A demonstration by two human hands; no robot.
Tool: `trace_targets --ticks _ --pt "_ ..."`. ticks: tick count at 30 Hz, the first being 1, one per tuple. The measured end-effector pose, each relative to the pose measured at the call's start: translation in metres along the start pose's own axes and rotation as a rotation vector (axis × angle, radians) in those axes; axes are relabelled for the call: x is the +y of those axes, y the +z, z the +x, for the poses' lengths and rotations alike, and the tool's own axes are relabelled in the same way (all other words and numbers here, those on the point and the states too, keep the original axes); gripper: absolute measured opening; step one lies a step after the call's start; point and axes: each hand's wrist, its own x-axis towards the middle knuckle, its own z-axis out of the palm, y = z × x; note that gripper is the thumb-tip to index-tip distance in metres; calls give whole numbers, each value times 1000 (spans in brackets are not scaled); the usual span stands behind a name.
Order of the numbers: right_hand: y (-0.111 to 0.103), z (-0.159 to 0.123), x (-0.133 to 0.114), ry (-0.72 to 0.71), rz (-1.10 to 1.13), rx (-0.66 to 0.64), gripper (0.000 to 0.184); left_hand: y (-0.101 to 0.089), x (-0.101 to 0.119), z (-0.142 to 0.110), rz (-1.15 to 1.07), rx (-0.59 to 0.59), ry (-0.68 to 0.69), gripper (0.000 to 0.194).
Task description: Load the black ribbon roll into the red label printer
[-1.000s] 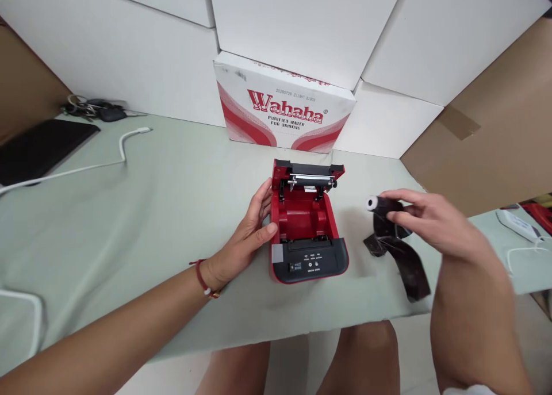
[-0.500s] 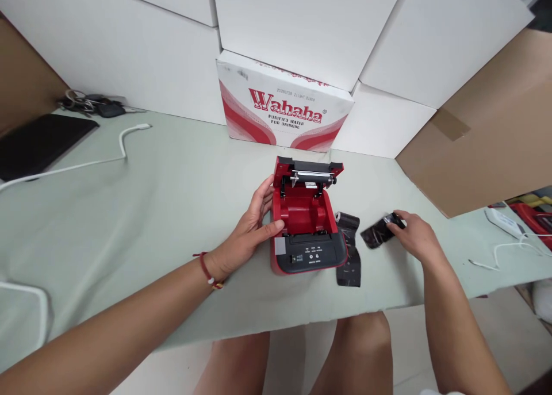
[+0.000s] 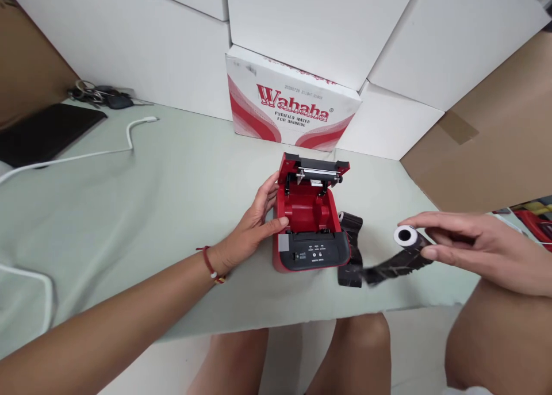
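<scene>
At the worktop's (image 3: 185,176) far left corner: a flat black slab (image 3: 52,133), with a dark bunch of metal keys (image 3: 106,96) behind it, both well apart from my hands, probably parked out of the way. Mid-worktop: my left hand (image 3: 254,219), half curled round the left wall of a red-and-black plastic printer (image 3: 314,254), thumb over the rim, fingers outside; a steadying hold, I judge. Its hinged lid (image 3: 317,166) stands up, baring the red bay. At its right side lies a black film roll (image 3: 352,228), loose strip toward the front edge. Furthest right, raised: my right hand (image 3: 470,242), thumb and fingers pinched on a second black roll with a white core (image 3: 413,256), likely gripped thus to leave the core end uncovered. Its strip sags leftward, blurred.
</scene>
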Motion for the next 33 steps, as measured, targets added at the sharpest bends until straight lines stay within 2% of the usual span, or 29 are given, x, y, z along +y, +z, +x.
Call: trace_targets --ticks 2,5,8,11,14,16,24,28,30,33 --pt "7 13 -32 -135 32 -94 43 1 0 0 2 2 -3 93" --pt "39 49 -62 -217 -12 -11 35 1 0 1 8 -10 19 93" --pt "76 82 -79 -249 -161 35 37 0 -1 1 35 -21 58 90" --pt "98 101 -94 -199 -398 -26 36 -2 -2 1 59 -28 78 89" --pt "106 109 -104 -123 -581 -89 36 -3 -2 1 77 -35 88 90" --pt "108 112 -106 -127 -602 -96 36 -2 0 1 83 -39 95 90" --pt "121 134 -81 -231 -387 -87 35 0 3 1 73 -24 89 88" --pt "108 115 -83 -380 -357 -81 23 3 7 0 53 -10 71 88" --pt "95 99 -87 -485 -285 53 21 4 10 -1 46 -11 69 88" --pt "77 88 -84 -528 -206 488 24 5 12 -2 45 -29 66 88"
